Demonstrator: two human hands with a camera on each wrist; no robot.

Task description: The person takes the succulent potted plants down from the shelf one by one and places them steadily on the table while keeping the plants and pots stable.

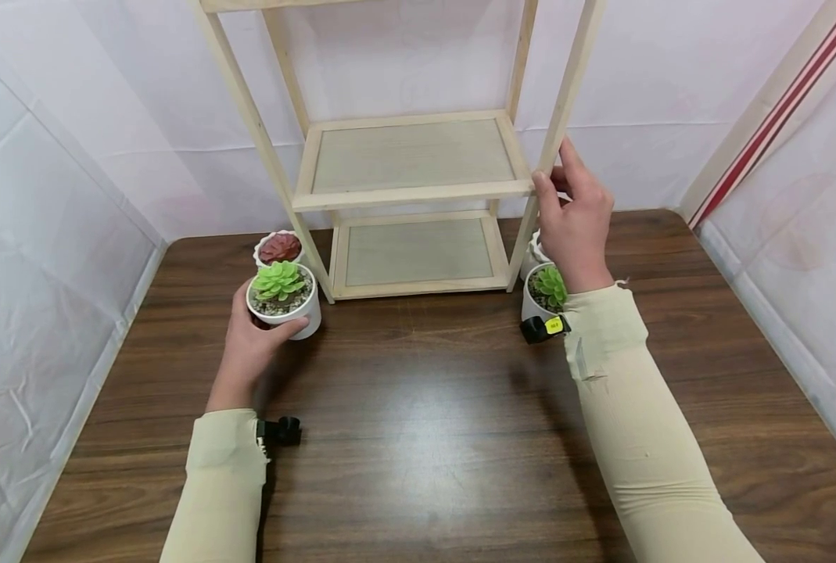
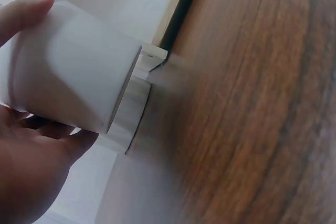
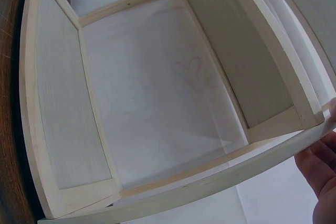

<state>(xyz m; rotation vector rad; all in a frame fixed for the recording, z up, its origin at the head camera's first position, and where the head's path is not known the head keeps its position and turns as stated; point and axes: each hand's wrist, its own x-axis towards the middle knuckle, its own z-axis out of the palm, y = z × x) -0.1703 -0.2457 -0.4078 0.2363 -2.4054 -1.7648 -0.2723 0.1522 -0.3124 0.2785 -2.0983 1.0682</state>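
At the left, my left hand (image 1: 245, 340) grips a white flower pot (image 1: 308, 322) holding a green succulent (image 1: 278, 280) and gravel. The left wrist view shows the thumb on the pot's side (image 2: 63, 61) and fingers under it, its base raised off the table. My right hand (image 1: 578, 219) holds the front right post of a light wooden shelf rack (image 1: 412, 194), thumb and fingers around it at the middle shelf's height. In the right wrist view, fingertips (image 3: 320, 166) rest against the post (image 3: 210, 195). Both visible shelves of the rack carry nothing.
A pot with a dark red succulent (image 1: 280, 248) stands behind the held one. Right of the rack, another green succulent pot (image 1: 546, 289) stands below my right wrist, with a white pot (image 1: 534, 254) behind. The brown wooden table (image 1: 418, 438) meets white cloth walls.
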